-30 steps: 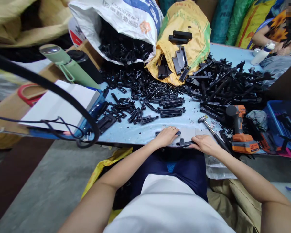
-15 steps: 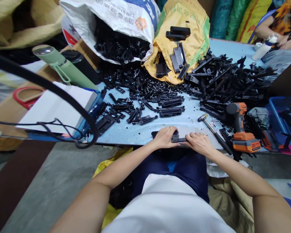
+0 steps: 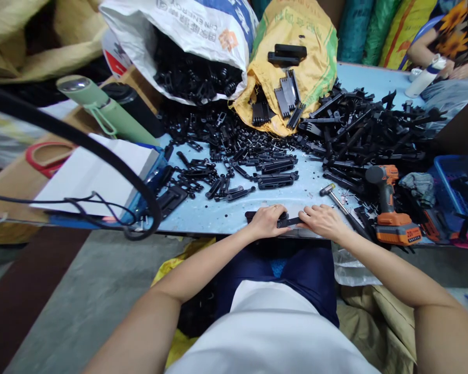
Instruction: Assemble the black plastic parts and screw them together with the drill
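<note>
At the front edge of the blue table (image 3: pixel 203 215), my left hand (image 3: pixel 268 220) is closed around a black plastic part (image 3: pixel 290 222). My right hand (image 3: pixel 320 220) grips the right end of the same part, its fingers pressed together. The part is long and narrow, and its middle shows between the two hands. Another dark piece (image 3: pixel 250 215) sticks out to the left behind my left hand; whether it joins the held part is hidden. Just beyond my hands lie finished-looking black hinged pieces (image 3: pixel 276 179) in a row. To the right of my right hand rests a hammer (image 3: pixel 337 200).
An orange cordless drill (image 3: pixel 393 228) stands at right beside a blue basket (image 3: pixel 456 192). Heaps of black parts (image 3: pixel 359 124) cover the back, before a white sack (image 3: pixel 179 21) and a yellow sack (image 3: pixel 296 26). A black cable (image 3: pixel 101 150) arches at left. Another person's arm (image 3: pixel 421 49) shows far right.
The black part between my hands has turned a little, its right end tilted up. Both hands remain near the same spot; the whole view has shifted slightly.
</note>
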A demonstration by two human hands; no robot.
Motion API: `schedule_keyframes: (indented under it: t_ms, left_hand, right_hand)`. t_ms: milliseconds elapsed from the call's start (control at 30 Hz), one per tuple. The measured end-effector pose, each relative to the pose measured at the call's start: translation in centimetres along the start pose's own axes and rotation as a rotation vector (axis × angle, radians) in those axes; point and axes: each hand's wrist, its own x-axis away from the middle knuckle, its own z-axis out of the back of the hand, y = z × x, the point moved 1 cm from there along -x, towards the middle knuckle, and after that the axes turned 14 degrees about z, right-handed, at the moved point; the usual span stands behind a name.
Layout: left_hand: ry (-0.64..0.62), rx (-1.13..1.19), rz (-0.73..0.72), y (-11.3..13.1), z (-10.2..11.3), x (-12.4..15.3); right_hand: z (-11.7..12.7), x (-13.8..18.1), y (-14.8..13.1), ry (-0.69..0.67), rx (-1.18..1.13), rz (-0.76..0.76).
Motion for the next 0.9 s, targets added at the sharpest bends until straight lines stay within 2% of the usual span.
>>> schedule_keyframes:
  t_ms: [100,167,233,300,367,467,533,600,667,733,833,900]
  left_hand:
    - [-0.025,-0.015,-0.027,0.5,0.3,-1.9]
    - [0.066,-0.01,0.003,0.1,1.4,-4.9]
    - [0.184,-0.017,0.142,-1.1,3.0,-9.2]
    - [0.249,-0.092,0.297,-2.8,4.6,-13.6]
    - [0.225,-0.193,0.367,-4.5,5.9,-17.3]
    - [0.147,-0.305,0.327,-6.2,6.6,-20.3]
    - [0.126,-0.322,0.281,-6.7,6.5,-20.9]
    - [0.12,-0.326,0.258,-6.9,6.3,-20.8]
    - [0.131,-0.333,0.243,-6.9,6.2,-20.1]
    - [0.193,-0.305,0.238,-6.9,6.2,-18.9]
    - [0.341,-0.167,0.213,-7.0,6.2,-16.0]
    - [0.408,-0.062,0.179,-7.2,6.2,-13.3]
  right_hand:
    - [-1.9,0.4,1.2,0.065,-0.025,-0.035]
    - [-3.1,0.8,1.8,0.139,-0.047,-0.049]
    - [-4.2,1.2,2.0,0.206,-0.073,-0.047]
    - [-5.1,1.7,1.7,0.24,-0.101,-0.039]
    - [-5.6,2.1,1.5,0.268,-0.125,-0.032]
    - [-5.6,2.3,2.0,0.37,-0.16,-0.047]
    - [-5.0,1.5,3.6,0.446,-0.179,-0.1]
    - [-4.0,-0.5,6.2,0.46,-0.19,-0.191]
    - [-2.8,-3.6,9.2,0.391,-0.192,-0.291]
    - [-1.4,-7.3,12.0,0.284,-0.162,-0.349]
    - [0.4,-12.4,14.9,0.118,-0.047,-0.326]
    - [1.1,-14.6,16.1,0.062,-0.003,-0.297]
